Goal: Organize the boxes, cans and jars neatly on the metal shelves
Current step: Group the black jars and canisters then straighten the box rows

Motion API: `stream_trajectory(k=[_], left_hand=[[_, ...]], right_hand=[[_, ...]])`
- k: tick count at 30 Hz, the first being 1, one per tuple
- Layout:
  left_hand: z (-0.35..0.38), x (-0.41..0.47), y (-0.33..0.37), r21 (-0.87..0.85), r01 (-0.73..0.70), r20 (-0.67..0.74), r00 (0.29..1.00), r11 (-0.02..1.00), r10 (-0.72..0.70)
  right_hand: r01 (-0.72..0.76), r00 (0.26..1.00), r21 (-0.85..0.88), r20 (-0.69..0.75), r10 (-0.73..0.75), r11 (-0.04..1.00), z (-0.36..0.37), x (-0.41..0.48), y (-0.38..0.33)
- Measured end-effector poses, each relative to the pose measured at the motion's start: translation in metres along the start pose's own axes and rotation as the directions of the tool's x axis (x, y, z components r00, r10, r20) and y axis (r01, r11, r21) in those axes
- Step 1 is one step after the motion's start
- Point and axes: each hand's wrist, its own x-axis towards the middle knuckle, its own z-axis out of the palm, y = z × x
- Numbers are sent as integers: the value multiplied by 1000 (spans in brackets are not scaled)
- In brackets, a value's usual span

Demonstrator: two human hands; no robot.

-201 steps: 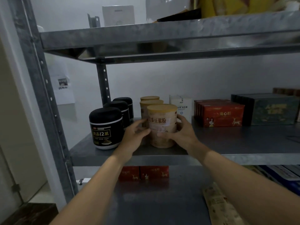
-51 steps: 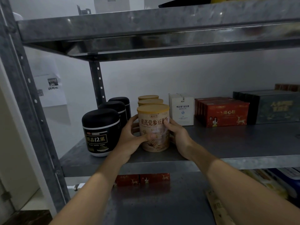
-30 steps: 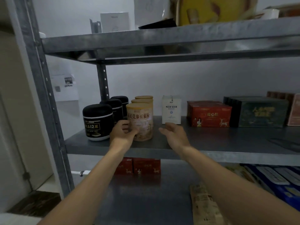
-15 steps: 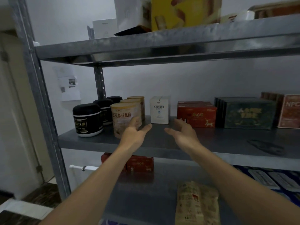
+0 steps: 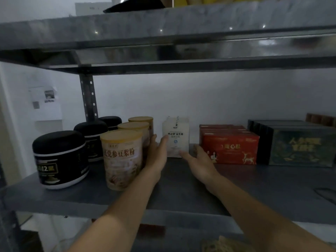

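Observation:
A small white box (image 5: 177, 131) stands at the back of the middle metal shelf (image 5: 181, 193). My left hand (image 5: 157, 153) reaches in with straight fingers, its fingertips at the box's left edge. My right hand (image 5: 199, 161) is stretched flat with its fingers at the box's lower right corner. Neither hand holds anything. A row of three tan cans (image 5: 122, 157) stands just left of my left hand, and a row of three black jars (image 5: 59, 159) stands further left.
Red boxes (image 5: 230, 146) and dark green boxes (image 5: 298, 145) stand in rows to the right of the white box. The upper shelf (image 5: 163, 30) hangs low overhead. A rear upright post (image 5: 89, 99) stands behind the jars. A dark flat object (image 5: 325, 194) lies at the shelf's right front.
Both hands let go of the front tan can and moved right and deeper into the shelf, arriving at either side of the white box. The camera has moved closer.

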Motion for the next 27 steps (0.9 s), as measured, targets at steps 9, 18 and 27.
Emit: stream_trajectory(k=[9,18,27], left_hand=[[16,34,-1,-57,19,-54,998,998,-22],[18,40,-17,4,-46,-35,998,999,47],[17,30,-14,12,-103,27,994,995,103]], right_hand=[[-44,997,55,-66,48,998,21,55,6],[29,998,71,-60,-24,997,26,71,26],[30,998,58,-51,-27,998,25,71,26]])
